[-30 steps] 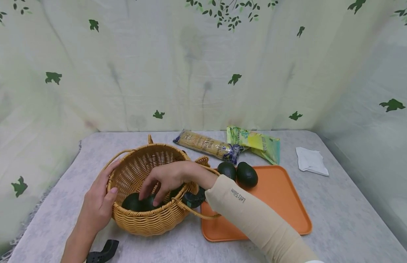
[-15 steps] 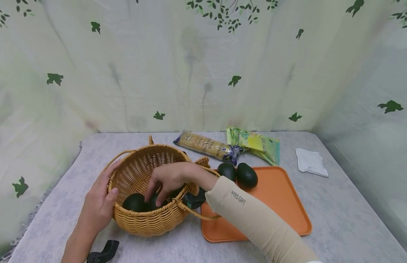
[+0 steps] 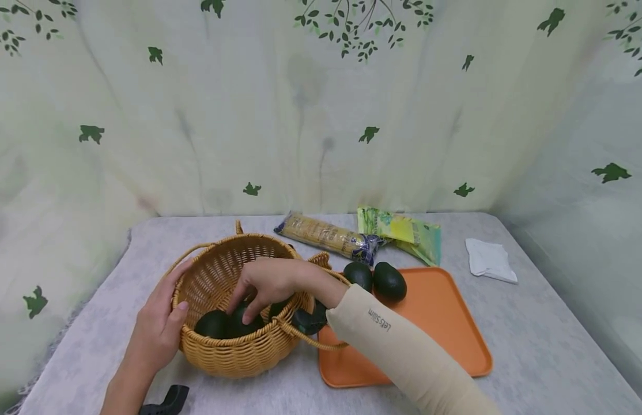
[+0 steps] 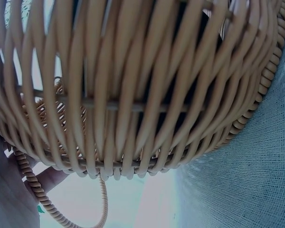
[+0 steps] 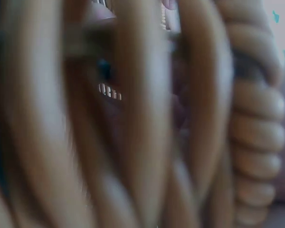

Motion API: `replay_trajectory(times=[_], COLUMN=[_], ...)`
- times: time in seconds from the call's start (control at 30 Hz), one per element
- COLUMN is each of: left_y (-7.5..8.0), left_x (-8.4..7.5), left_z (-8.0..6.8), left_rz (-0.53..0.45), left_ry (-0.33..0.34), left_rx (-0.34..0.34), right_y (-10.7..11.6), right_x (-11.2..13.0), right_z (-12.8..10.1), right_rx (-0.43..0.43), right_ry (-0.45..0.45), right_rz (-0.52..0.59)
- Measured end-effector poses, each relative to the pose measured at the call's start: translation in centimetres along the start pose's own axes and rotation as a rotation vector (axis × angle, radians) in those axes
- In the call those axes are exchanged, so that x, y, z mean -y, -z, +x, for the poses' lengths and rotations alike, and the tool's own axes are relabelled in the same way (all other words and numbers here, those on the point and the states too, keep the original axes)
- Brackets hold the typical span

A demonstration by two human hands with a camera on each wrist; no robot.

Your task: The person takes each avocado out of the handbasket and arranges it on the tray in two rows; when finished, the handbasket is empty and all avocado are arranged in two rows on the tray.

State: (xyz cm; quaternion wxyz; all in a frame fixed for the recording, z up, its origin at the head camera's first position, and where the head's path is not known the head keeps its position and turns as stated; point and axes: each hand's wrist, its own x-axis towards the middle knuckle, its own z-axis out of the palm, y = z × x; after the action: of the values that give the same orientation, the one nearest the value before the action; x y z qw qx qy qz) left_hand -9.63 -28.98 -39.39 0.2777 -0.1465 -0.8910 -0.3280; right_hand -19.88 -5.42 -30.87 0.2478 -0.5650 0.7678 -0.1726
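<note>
A round wicker basket [image 3: 238, 346] stands on the table left of centre. My left hand [image 3: 167, 317] grips its left rim, thumb hooked over the edge. My right hand [image 3: 246, 306] reaches down inside, and its curled fingers close round a dark green avocado [image 3: 239, 325]. A second avocado [image 3: 211, 324] lies beside it in the basket. Two more avocados [image 3: 389, 280] sit at the far left corner of the orange tray [image 3: 445, 328]. Another dark avocado [image 3: 306, 321] lies against the basket's loose handle. The left wrist view shows the basket wall [image 4: 133, 95] close up; the right wrist view shows only blurred wicker [image 5: 142, 118].
Behind the tray lie a long biscuit packet [image 3: 326, 235] and a green-yellow packet [image 3: 404, 230]. A folded white cloth [image 3: 489, 260] sits at the far right. A black object [image 3: 165, 400] lies at the table's near edge. Leaf-printed curtains close in three sides.
My right hand has drawn its fingers closer together over the middle avocado in the basket. My left hand stays on the rim. The head view has tilted slightly.
</note>
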Motion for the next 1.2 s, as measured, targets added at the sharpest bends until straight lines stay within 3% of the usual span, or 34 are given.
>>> replay_trajectory(times=[0.37,0.83,1.2], left_y=[-0.1,-0.2,-0.2], left_x=[-0.2,-0.1,-0.1], left_z=[-0.1,0.0,0.0], left_rz=[0.003,0.015,0.013], left_ry=[0.017,0.025,0.032], left_rx=[-0.004,0.009,0.013], right_y=[0.2,0.5,0.8], right_x=[0.5,0.7,0.3], right_z=[-0.8,-2.7,-4.8], right_rx=[-0.059,-0.178,-0.236], right_ry=[0.045,0.128,0.134], right_rz=[-0.027,0.049,0.102])
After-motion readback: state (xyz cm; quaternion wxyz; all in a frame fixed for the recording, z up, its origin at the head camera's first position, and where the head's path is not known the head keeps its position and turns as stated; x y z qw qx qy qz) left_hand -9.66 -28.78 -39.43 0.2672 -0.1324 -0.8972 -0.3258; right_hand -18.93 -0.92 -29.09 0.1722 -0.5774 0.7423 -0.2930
